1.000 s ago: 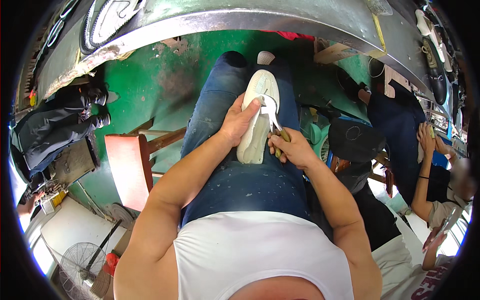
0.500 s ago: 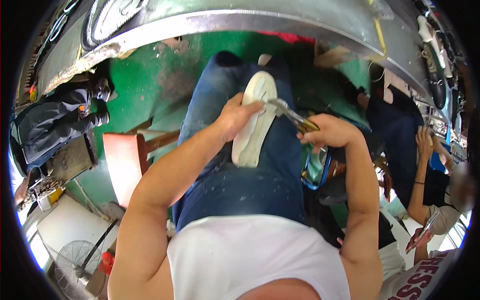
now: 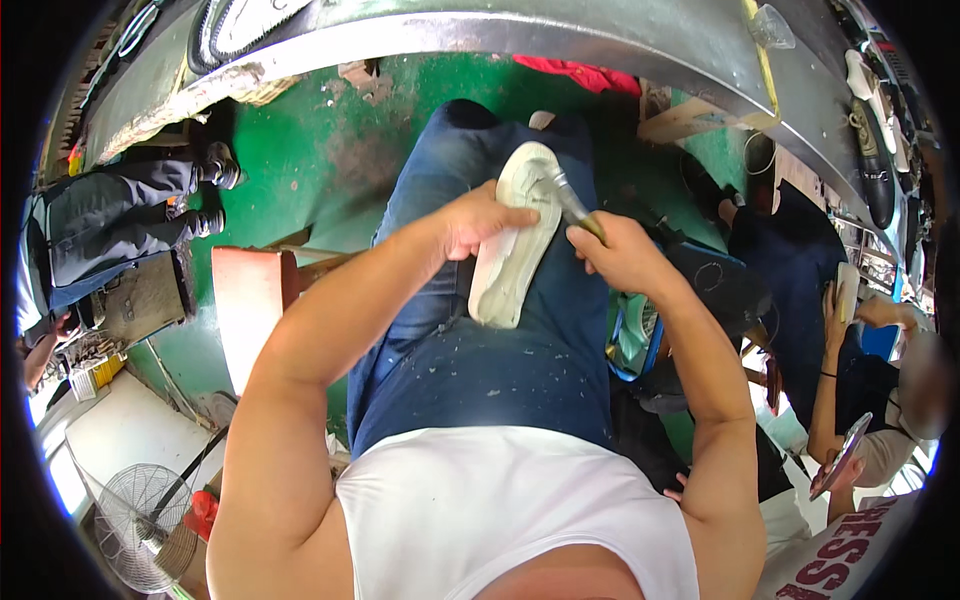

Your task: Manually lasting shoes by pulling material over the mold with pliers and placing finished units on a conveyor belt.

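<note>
On lap, over blue jeans (image 3: 480,360): white shoe sole (image 3: 513,235) lies lengthwise, left hand (image 3: 475,218) clamped on its edge. Right hand (image 3: 620,255) fisted round brush handle (image 3: 575,208), tip touching sole's upper end. Risk: sole slides off thigh if left grip loosens; bristles may smear jeans.

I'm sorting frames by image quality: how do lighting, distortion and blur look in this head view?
Head view: even daylight, with blown-out glare at the lower left by the fan; fisheye bends the metal bench edge into an arc; the left hand, right hand and white sole are sharp; the co-worker's face at the right is blurred.
</note>
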`<state>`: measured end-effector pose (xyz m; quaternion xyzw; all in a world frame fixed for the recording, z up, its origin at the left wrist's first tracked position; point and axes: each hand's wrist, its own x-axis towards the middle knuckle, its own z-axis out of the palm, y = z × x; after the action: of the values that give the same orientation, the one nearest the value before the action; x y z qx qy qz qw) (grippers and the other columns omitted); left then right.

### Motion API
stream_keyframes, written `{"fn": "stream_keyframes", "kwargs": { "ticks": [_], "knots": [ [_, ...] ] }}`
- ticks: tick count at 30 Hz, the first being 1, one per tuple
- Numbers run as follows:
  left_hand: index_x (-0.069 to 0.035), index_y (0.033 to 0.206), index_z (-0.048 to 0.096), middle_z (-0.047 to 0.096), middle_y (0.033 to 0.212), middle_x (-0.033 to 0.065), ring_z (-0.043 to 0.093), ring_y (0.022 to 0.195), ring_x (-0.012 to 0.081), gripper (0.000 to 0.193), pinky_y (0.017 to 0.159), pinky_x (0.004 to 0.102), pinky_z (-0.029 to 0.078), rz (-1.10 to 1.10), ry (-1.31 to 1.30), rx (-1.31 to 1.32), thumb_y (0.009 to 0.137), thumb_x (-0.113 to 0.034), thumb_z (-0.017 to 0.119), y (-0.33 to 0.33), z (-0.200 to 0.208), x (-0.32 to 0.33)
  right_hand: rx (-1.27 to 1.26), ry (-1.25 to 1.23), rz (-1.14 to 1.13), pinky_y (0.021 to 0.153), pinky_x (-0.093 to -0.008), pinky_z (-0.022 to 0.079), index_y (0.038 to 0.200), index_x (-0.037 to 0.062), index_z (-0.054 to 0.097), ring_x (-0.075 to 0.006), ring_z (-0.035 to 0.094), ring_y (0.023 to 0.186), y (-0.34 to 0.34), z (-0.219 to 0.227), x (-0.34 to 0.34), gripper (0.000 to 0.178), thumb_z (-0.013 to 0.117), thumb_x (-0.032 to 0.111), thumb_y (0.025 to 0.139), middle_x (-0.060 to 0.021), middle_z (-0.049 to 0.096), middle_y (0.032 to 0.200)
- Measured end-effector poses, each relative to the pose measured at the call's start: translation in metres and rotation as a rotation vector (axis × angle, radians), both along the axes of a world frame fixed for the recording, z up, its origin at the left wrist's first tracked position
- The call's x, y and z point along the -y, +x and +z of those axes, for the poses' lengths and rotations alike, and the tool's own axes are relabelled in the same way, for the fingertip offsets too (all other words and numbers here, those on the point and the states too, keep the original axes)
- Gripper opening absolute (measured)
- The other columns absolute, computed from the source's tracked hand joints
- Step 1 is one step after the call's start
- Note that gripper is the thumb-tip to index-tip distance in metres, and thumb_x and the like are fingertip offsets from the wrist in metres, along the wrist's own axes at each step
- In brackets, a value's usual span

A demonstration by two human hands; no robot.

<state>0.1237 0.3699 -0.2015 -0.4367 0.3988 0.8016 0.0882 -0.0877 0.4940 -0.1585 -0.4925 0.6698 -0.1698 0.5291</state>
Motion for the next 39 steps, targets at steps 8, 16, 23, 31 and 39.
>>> {"fn": "stream_keyframes", "kwargs": {
  "ticks": [8, 16, 23, 31, 39],
  "knots": [
    [-0.015, 0.144, 0.047, 0.065, 0.127, 0.0077, 0.066, 0.113, 0.0250, 0.056, 0.092, 0.0500, 0.055, -0.019, 0.140, -0.022, 0.094, -0.025, 0.071, 0.004, 0.000, 0.006, -0.195, -0.126, 0.394, 0.081, -0.0400, 0.053, 0.130, -0.0035, 0.057, -0.0363, 0.068, 0.089, 0.015, 0.033, -0.059, 0.043, 0.064, 0.018, 0.093, -0.0209, 0.069, 0.102],
    [-0.014, 0.140, 0.051, 0.066, 0.126, 0.0080, 0.068, 0.108, 0.0236, 0.051, 0.084, 0.0473, 0.059, 0.038, 0.122, -0.075, 0.094, -0.025, 0.070, 0.005, -0.012, 0.001, -0.360, -0.272, 0.244, 0.076, -0.0453, 0.051, 0.123, 0.0040, 0.060, -0.0359, 0.066, 0.088, 0.044, -0.001, -0.068, 0.035, 0.068, 0.018, 0.091, -0.0148, 0.065, 0.099],
    [-0.009, 0.146, 0.043, 0.066, 0.125, 0.0110, 0.067, 0.109, 0.0212, 0.059, 0.093, 0.0391, 0.056, -0.075, -0.127, -0.126, 0.094, -0.016, 0.069, 0.002, -0.006, -0.019, -0.176, 0.014, 0.005, 0.077, -0.0492, 0.051, 0.104, 0.0032, 0.064, -0.0409, 0.066, 0.086, 0.038, 0.014, -0.102, 0.023, 0.068, 0.022, 0.090, -0.0193, 0.068, 0.089],
    [-0.014, 0.160, 0.006, 0.036, 0.154, 0.0218, 0.042, 0.139, 0.0317, 0.096, 0.114, 0.0406, 0.036, 0.228, -0.444, -0.084, 0.089, -0.013, 0.070, 0.023, -0.031, -0.081, -0.573, -0.228, 0.297, 0.079, -0.0440, 0.056, 0.103, -0.0019, 0.058, -0.0363, 0.066, 0.088, 0.065, 0.026, -0.130, 0.019, 0.052, 0.007, 0.088, -0.0191, 0.064, 0.097],
    [0.003, 0.157, -0.005, 0.016, 0.158, 0.0309, 0.018, 0.150, 0.0422, 0.109, 0.122, 0.0426, 0.020, -0.038, -0.986, -0.069, 0.085, -0.021, 0.073, 0.035, -0.038, -0.109, 0.362, 0.493, 0.278, 0.062, -0.0322, 0.052, 0.103, 0.0024, 0.067, -0.0154, 0.067, 0.070, 0.000, -0.026, -0.120, 0.021, 0.063, 0.023, 0.098, -0.0058, 0.071, 0.084]
  ]
}}
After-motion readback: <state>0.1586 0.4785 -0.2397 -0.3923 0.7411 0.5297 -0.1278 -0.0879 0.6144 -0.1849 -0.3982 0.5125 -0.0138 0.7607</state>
